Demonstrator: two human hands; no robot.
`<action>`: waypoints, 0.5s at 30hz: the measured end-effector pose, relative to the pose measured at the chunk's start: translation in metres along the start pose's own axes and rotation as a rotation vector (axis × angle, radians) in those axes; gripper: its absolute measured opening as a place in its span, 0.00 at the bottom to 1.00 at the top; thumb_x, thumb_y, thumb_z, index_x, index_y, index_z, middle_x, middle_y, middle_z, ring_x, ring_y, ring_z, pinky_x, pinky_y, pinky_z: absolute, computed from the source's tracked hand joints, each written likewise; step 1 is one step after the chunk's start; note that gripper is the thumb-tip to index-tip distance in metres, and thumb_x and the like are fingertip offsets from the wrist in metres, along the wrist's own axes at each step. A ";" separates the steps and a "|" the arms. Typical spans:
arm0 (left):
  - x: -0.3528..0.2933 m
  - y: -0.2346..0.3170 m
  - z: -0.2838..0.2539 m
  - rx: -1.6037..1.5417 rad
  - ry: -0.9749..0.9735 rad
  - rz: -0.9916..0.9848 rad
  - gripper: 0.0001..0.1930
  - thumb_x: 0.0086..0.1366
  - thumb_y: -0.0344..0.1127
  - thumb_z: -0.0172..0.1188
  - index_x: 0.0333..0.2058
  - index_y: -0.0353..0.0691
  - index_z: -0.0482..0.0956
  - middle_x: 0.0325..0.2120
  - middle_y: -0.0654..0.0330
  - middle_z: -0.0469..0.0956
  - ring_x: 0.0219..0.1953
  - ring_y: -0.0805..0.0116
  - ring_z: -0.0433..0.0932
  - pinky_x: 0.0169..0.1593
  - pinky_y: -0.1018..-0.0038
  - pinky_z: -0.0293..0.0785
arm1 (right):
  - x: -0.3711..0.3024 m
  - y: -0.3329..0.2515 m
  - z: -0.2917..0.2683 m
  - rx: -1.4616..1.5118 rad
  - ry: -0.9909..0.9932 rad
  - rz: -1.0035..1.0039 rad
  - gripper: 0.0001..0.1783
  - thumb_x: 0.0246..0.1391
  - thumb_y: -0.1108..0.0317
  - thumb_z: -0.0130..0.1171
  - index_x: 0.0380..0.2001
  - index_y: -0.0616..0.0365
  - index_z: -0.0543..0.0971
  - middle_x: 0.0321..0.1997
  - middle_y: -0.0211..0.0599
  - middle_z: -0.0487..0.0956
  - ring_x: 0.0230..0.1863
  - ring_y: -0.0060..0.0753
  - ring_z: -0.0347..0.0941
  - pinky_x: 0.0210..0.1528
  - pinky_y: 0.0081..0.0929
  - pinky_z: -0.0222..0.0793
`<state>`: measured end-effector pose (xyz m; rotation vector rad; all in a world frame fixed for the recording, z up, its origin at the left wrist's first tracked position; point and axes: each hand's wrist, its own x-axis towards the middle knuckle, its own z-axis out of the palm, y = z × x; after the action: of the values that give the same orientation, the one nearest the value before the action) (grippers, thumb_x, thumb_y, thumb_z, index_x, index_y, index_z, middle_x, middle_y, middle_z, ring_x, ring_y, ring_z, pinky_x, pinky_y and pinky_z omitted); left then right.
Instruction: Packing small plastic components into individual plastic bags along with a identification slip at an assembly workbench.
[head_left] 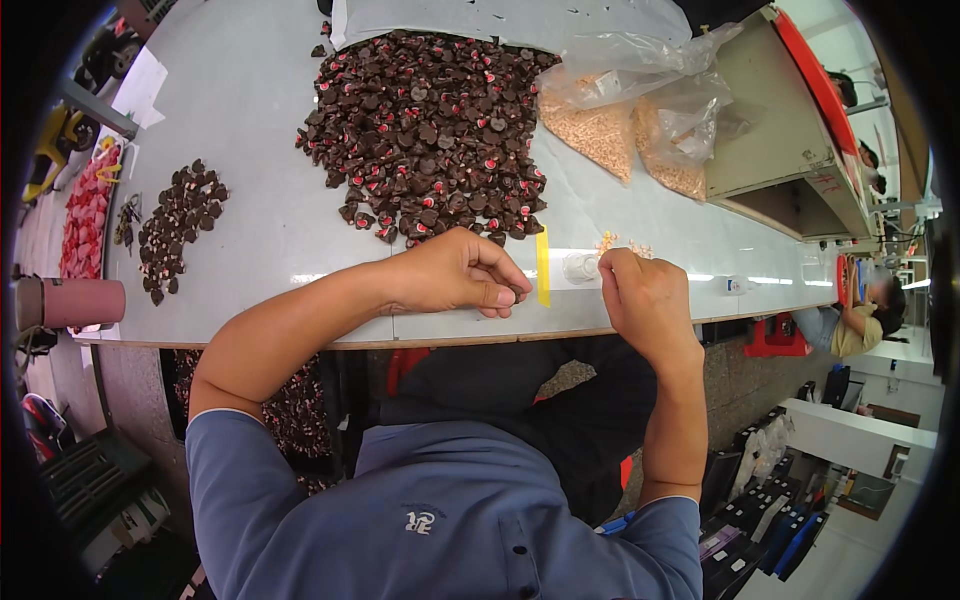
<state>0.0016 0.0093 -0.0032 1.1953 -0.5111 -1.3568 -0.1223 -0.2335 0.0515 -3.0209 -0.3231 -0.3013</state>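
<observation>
My left hand is at the table's near edge, thumb and fingers pinched on a small dark brown part, mostly hidden by the fingertips. Beyond it spreads a large heap of similar dark brown parts, many with red-and-white spots. My right hand is closed, its fingers curled down; whatever they hold, if anything, is hidden. Beside its fingertips stands a small clear round container. Tiny yellow and orange pieces lie just beyond that hand. A yellow tape strip runs between both hands.
Two clear bags of tan pieces lie at the back right, next to a beige metal box. A smaller dark heap lies left, near a pink cup and a tray of red pieces. Another person sits far right.
</observation>
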 end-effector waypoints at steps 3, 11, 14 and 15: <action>-0.001 0.000 0.000 -0.006 0.005 -0.002 0.13 0.63 0.27 0.64 0.46 0.30 0.80 0.42 0.53 0.82 0.39 0.70 0.83 0.44 0.76 0.80 | 0.000 -0.002 0.000 -0.002 -0.011 0.010 0.06 0.51 0.73 0.63 0.29 0.56 0.74 0.20 0.36 0.76 0.19 0.41 0.73 0.23 0.37 0.68; 0.000 0.003 -0.001 -0.043 0.002 -0.026 0.15 0.64 0.30 0.64 0.47 0.28 0.78 0.42 0.51 0.82 0.40 0.66 0.84 0.44 0.75 0.81 | -0.013 -0.024 0.006 0.456 0.182 0.145 0.05 0.50 0.81 0.61 0.30 0.62 0.76 0.19 0.34 0.76 0.17 0.25 0.73 0.22 0.22 0.68; 0.001 0.000 -0.005 -0.073 0.000 -0.009 0.15 0.62 0.31 0.66 0.46 0.30 0.79 0.42 0.50 0.83 0.38 0.66 0.84 0.41 0.75 0.81 | -0.015 -0.045 0.020 0.666 0.222 0.158 0.05 0.51 0.82 0.60 0.31 0.63 0.77 0.20 0.33 0.77 0.19 0.21 0.74 0.22 0.18 0.68; 0.001 0.000 -0.005 -0.068 0.000 -0.015 0.15 0.62 0.31 0.66 0.46 0.30 0.79 0.42 0.50 0.83 0.38 0.66 0.84 0.41 0.75 0.81 | -0.012 -0.051 0.023 0.687 0.243 0.143 0.05 0.51 0.82 0.62 0.31 0.63 0.77 0.20 0.34 0.77 0.18 0.22 0.73 0.22 0.19 0.68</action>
<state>0.0058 0.0099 -0.0055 1.1460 -0.4534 -1.3769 -0.1407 -0.1836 0.0300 -2.2903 -0.1460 -0.4328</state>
